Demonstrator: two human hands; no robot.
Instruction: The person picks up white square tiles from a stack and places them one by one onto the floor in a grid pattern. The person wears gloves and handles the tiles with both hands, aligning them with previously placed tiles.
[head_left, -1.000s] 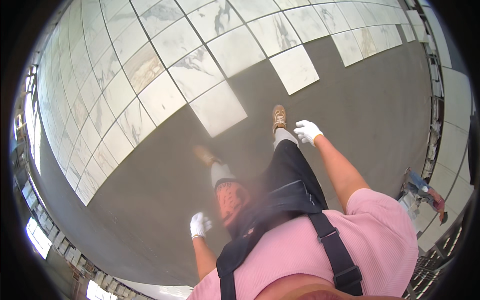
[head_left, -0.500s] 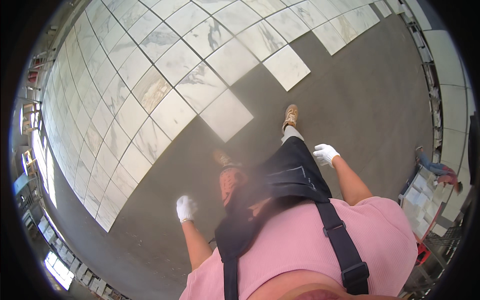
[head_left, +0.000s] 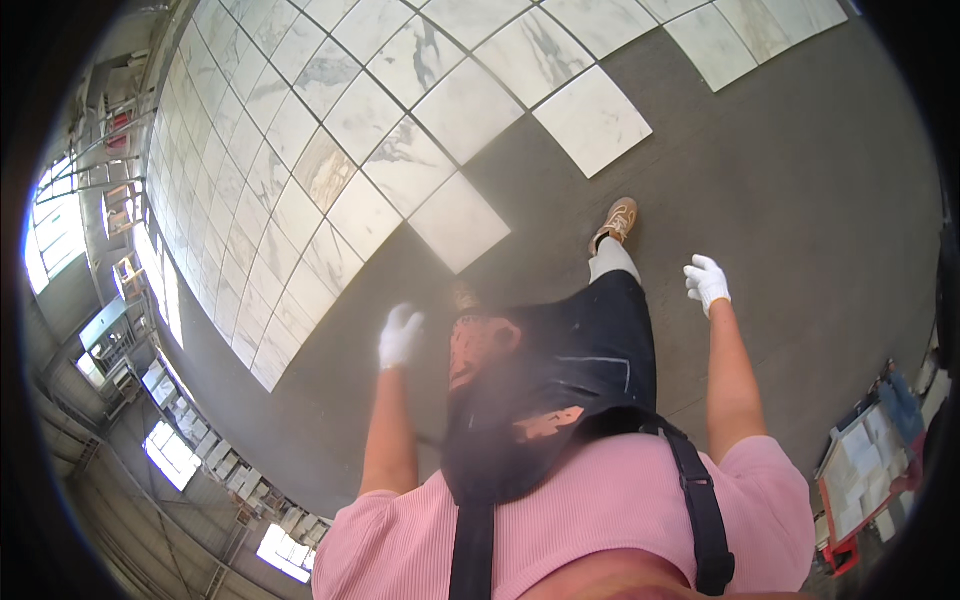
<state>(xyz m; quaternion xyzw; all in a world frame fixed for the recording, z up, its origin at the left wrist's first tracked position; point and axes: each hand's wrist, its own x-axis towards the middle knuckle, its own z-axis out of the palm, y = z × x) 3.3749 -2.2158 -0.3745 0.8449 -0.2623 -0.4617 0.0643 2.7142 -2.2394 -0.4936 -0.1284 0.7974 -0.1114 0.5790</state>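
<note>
My left hand (head_left: 401, 336), in a white glove, hangs beside my dark apron (head_left: 590, 330) with its fingers apart and nothing in them. My right hand (head_left: 707, 281), gloved the same way, is held out over the grey floor (head_left: 790, 200), its fingers loosely bent and holding nothing. Ahead of my left hand lies a pale square marble tile (head_left: 460, 223) at the near corner of the laid-out tiles. Another white tile (head_left: 592, 122) juts out farther right. Neither hand touches a tile. My tan shoe (head_left: 620, 218) stands on the floor between my hands.
Rows of veined marble tiles (head_left: 325, 168) cover the floor ahead and left. At lower right stands a red-framed rack (head_left: 862, 465) holding pale slabs, with part of a person in blue (head_left: 905, 405) beside it. Stacked slabs (head_left: 215, 455) line the left side.
The view has turned and shifted. My left hand has swung forward with its fingers apart, and my right hand is farther out. The person at the right now shows only in part.
</note>
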